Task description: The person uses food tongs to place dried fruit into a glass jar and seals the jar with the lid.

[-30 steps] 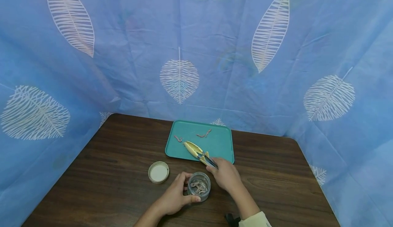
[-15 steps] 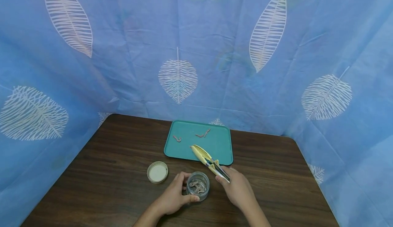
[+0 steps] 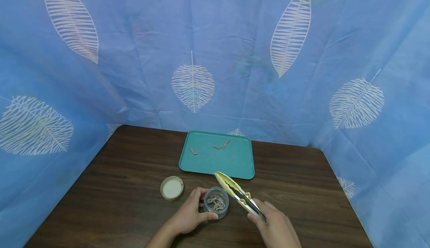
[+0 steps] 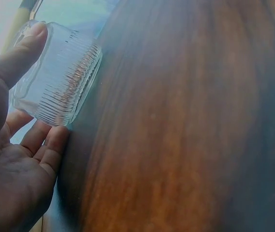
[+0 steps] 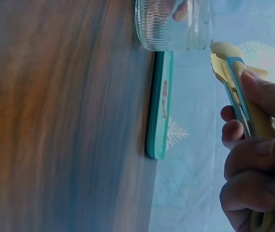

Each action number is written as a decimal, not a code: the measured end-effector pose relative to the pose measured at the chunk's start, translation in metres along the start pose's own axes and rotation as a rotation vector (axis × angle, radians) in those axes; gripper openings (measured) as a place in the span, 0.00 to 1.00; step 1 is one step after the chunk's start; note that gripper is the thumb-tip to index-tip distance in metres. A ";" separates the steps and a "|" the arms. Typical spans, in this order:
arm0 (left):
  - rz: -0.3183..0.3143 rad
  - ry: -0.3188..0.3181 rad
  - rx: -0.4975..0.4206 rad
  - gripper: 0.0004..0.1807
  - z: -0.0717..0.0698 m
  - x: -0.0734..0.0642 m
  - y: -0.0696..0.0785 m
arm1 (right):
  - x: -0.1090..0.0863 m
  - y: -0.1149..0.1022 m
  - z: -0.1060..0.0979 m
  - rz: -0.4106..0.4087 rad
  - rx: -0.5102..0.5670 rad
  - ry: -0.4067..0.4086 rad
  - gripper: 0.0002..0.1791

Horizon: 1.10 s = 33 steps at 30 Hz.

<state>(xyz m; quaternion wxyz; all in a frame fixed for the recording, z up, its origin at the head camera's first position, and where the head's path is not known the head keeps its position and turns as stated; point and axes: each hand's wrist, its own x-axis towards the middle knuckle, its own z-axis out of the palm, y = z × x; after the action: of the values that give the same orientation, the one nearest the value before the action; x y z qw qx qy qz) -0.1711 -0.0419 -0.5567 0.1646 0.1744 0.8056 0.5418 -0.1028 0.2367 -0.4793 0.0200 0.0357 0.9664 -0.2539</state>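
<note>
My left hand (image 3: 188,217) grips a small clear glass jar (image 3: 223,214) standing on the table, thumb at the near side and fingers around the far left. Pinkish-grey worm-like pieces (image 3: 216,204) lie at the bottom of the open jar. In the left wrist view, its ribbed wall (image 4: 65,92) shows beside the thumb. My right hand (image 3: 279,225) holds yellow-tipped metal tongs (image 3: 239,195) by the handles. Their tips come close together just past the jar's upper right, near the tray's front edge. The right wrist view has the tongs (image 5: 238,92) raised around rim height.
A teal tray (image 3: 231,164) lies at the back of the dark wooden table (image 3: 134,188). On it are pink worm-like pieces, one at the left (image 3: 193,151) and more near the middle (image 3: 221,145). A round lid (image 3: 172,188) lies left of the jar. Blue leaf-patterned cloth hangs behind.
My right hand has drawn the tongs back from over the tray, toward me and to the right, so the tips are now near the jar. The left hand keeps its hold on the jar.
</note>
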 end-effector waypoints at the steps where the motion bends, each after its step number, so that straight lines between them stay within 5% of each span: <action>1: 0.002 0.000 0.001 0.43 0.000 0.000 0.000 | -0.003 0.002 0.000 -0.001 -0.002 -0.003 0.27; 8: 0.004 -0.006 0.011 0.43 -0.002 0.000 -0.001 | -0.022 0.018 -0.001 -0.001 0.036 -0.044 0.30; 15: 0.008 -0.012 0.016 0.44 -0.006 0.004 -0.001 | -0.032 0.032 -0.001 -0.104 0.063 -0.075 0.27; 33: -0.005 -0.015 0.011 0.44 0.000 0.000 0.001 | -0.041 0.041 0.005 -0.090 0.070 -0.095 0.37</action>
<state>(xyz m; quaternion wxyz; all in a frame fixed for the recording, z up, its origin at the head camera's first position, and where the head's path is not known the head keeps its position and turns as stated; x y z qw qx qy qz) -0.1713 -0.0419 -0.5557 0.1709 0.1771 0.8078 0.5356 -0.0590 0.2677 -0.5010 0.0531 -0.0190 0.9555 -0.2896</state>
